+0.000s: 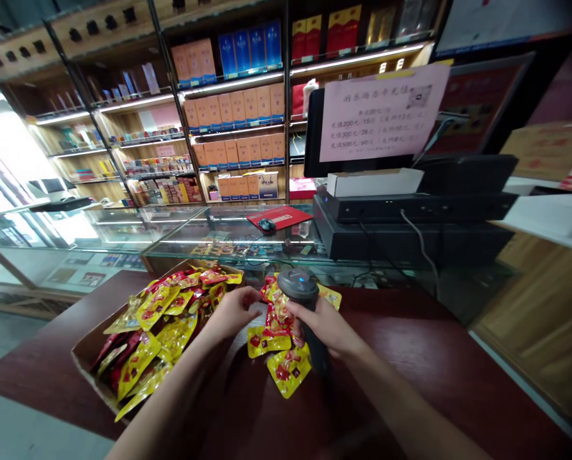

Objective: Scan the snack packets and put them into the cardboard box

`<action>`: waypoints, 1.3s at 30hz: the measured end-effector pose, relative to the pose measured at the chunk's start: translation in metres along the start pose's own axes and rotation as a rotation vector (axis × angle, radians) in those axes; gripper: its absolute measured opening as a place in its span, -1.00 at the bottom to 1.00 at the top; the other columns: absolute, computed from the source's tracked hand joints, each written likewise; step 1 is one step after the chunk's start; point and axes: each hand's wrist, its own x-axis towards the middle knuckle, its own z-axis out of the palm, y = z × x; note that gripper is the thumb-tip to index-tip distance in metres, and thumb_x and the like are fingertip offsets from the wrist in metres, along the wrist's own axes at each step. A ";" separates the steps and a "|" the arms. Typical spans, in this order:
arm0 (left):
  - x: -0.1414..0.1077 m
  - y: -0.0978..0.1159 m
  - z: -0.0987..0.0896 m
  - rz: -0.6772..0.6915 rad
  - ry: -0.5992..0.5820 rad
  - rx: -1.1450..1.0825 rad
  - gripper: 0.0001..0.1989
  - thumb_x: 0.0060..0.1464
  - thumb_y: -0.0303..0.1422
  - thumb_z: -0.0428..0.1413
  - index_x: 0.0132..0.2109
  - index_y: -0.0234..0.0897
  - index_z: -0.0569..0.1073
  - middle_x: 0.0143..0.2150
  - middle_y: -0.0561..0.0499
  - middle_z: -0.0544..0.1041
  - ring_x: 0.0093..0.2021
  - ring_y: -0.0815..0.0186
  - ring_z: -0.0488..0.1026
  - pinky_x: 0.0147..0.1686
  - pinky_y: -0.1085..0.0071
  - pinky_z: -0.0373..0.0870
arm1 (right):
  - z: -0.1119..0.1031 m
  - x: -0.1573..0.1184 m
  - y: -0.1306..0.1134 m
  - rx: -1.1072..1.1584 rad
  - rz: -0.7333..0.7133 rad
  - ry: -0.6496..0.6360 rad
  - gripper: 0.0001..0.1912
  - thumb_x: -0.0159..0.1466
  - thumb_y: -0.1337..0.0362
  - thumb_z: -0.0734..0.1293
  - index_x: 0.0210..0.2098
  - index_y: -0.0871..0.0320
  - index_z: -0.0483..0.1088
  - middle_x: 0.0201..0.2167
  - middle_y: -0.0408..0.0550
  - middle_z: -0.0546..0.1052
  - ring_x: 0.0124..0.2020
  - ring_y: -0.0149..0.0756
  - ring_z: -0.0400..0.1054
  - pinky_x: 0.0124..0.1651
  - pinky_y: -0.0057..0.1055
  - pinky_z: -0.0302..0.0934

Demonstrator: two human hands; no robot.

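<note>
Two bare forearms (170, 409) reach up from the bottom edge of the view and meet over a dark red wooden counter (401, 364). Beyond the counter, tall wooden shelves (232, 108) fill the back wall, lined with rows of orange and blue boxes and lit by strip lights. Below the shelves runs a long glass display case (117, 233), with small goods visible inside. On the right, a stack of black electronic equipment (410, 217) stands with a white box (374, 182) on top, and a pink paper notice (381, 115) with printed lines and a square code hangs on a dark screen behind it.

On the counter's left side sits an open cardboard box (87, 364), heaped with shiny yellow and red snack packets (156, 326). More of these loose packets (278, 367) lie in a small pile on the bare counter, just beside the box and directly under the hands.

The right hand (326, 326) is clenched around the handle of a black barcode scanner (309, 319), whose round head points up and away, above the pile. The left hand (235, 311) is beside it, with its fingers (254, 300) curved inward over the pile; whether they grasp anything, you cannot tell.

On the glass case, a small computer mouse (267, 225) rests on a red mat (280, 216).
</note>
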 end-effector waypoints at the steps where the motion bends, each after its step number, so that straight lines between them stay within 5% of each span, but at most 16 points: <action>1: -0.002 -0.005 0.009 0.004 -0.035 0.021 -0.72 -0.16 -0.42 0.18 -0.20 -0.23 0.55 -0.24 -0.03 0.58 -0.22 0.22 0.50 -0.20 0.36 0.38 | 0.000 0.000 0.000 -0.007 0.006 -0.001 -0.74 0.17 0.09 0.34 -0.48 0.13 0.29 -0.77 -0.20 0.36 -0.78 -0.41 0.22 -0.68 -0.46 0.16; 8: 0.002 -0.033 0.046 0.011 -0.094 0.141 -0.58 -0.20 -0.33 0.25 -0.09 -0.21 0.54 -0.16 -0.08 0.55 -0.16 0.15 0.47 -0.15 0.32 0.35 | -0.008 0.007 0.001 -0.046 0.018 0.035 -0.72 0.17 0.09 0.33 -0.51 0.15 0.30 -0.75 -0.17 0.39 -0.78 -0.43 0.25 -0.68 -0.50 0.13; 16: 0.039 -0.011 0.072 0.101 -0.063 0.176 -0.37 -0.23 -0.27 0.30 0.07 -0.22 0.43 0.02 -0.19 0.42 -0.03 0.08 0.41 -0.02 0.24 0.30 | -0.015 0.018 0.005 -0.030 0.097 0.093 -0.68 0.15 0.04 0.32 -0.49 0.18 0.28 -0.76 -0.23 0.38 -0.80 -0.46 0.24 -0.68 -0.53 0.16; 21: 0.050 -0.010 0.084 0.113 -0.151 0.174 -0.45 -0.28 -0.37 0.31 -0.03 -0.23 0.47 -0.01 -0.19 0.44 -0.01 0.05 0.40 -0.01 0.23 0.29 | -0.019 0.024 0.008 -0.029 0.157 0.123 -0.72 0.16 0.09 0.31 -0.50 0.17 0.29 -0.77 -0.22 0.38 -0.79 -0.45 0.24 -0.70 -0.54 0.13; 27: 0.065 -0.026 0.066 0.001 -0.144 -0.111 -0.61 -0.24 -0.50 0.21 -0.15 -0.20 0.51 -0.15 -0.12 0.55 -0.07 0.09 0.46 -0.04 0.25 0.33 | -0.022 0.027 0.013 -0.022 0.182 0.143 -0.76 0.18 0.14 0.31 -0.52 0.15 0.31 -0.76 -0.21 0.38 -0.78 -0.45 0.22 -0.69 -0.51 0.13; 33: 0.075 -0.023 0.034 -0.154 -0.136 -0.559 -0.59 -0.17 -0.38 0.22 -0.09 -0.32 0.49 -0.19 -0.09 0.59 -0.19 0.21 0.51 -0.11 0.27 0.40 | -0.023 0.027 0.012 -0.003 0.158 0.149 -0.76 0.18 0.13 0.32 -0.52 0.14 0.30 -0.74 -0.20 0.38 -0.75 -0.44 0.22 -0.65 -0.48 0.15; 39: 0.075 -0.020 0.027 -0.216 -0.049 -0.643 -0.57 -0.28 -0.28 0.34 -0.18 -0.31 0.51 -0.25 -0.05 0.59 -0.28 0.27 0.51 -0.21 0.37 0.41 | -0.021 0.024 0.010 -0.005 0.166 0.148 -0.75 0.18 0.13 0.32 -0.53 0.14 0.28 -0.75 -0.21 0.36 -0.76 -0.44 0.21 -0.66 -0.48 0.14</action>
